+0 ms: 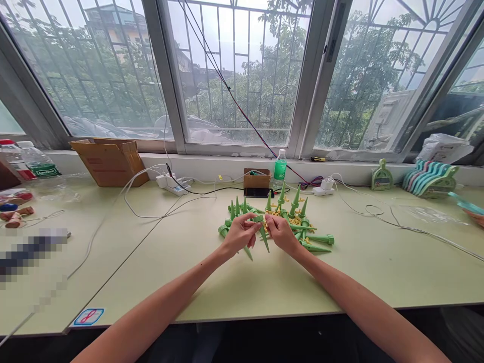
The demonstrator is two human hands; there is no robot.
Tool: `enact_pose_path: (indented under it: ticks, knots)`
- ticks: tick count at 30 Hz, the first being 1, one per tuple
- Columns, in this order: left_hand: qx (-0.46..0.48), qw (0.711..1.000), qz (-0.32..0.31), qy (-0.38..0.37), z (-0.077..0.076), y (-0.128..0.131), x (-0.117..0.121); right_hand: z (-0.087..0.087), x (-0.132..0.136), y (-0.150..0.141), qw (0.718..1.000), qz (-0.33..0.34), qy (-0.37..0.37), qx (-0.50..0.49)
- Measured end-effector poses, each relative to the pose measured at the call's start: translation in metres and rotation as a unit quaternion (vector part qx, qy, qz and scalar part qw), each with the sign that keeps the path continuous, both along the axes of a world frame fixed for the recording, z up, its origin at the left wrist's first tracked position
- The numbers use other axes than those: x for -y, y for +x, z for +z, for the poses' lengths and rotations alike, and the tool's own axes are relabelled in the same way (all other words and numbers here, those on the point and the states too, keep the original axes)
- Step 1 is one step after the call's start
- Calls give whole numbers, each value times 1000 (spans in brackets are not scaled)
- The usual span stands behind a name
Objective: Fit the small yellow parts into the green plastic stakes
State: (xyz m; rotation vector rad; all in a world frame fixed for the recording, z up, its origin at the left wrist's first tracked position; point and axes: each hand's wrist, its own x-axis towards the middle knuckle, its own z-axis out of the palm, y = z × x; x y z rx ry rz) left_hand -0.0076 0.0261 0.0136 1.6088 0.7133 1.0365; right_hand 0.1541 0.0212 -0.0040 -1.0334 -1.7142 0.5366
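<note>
My left hand [239, 235] pinches a green plastic plant watering spike [264, 240] near its wide capped end, and the pointed tip slants downward. Close beside that cap is my right hand [282, 234], its thumb and fingers pressed together. Anything small inside the right fingers is hidden. Behind and around both hands lies a pile of similar green spikes [316, 248], several standing upright on their caps and others lying flat. Small yellow plastic pieces [276, 213] are scattered among them, and some upright spikes have yellow pieces at their sides.
Behind the pile are a black phone [258, 192], a small brown box [256, 178] and a green-labelled bottle [280, 167]. A cardboard box [109, 164] stands back left. White cables [132, 214] cross the table [159, 272]. Small dustpans [429, 180] stand back right.
</note>
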Motion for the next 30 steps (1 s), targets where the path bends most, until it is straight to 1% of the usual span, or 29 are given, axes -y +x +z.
enact_pose_path:
  ticks: [4,8,12,16,21,25,30]
  knots:
    - [0,999,-13,-48,4,-2,-1,1,1,0,1000,1,6,15]
    - [21,994,-12,-104,3,-3,-4,1,1,0,999,0,18,29]
    - [54,986,-19,-158,0,-2,-6,2,2,0,998,-7,38,45]
    - [69,976,-41,-203,3,-3,-6,3,3,0,997,-13,44,58]
    - [83,964,-58,-245,6,-4,-6,2,3,0,996,-18,50,72]
    - [87,960,-68,-256,4,-3,-8,1,3,-2,997,-24,46,66]
    - [81,958,-56,-271,3,0,-6,2,5,-3,996,-32,52,59]
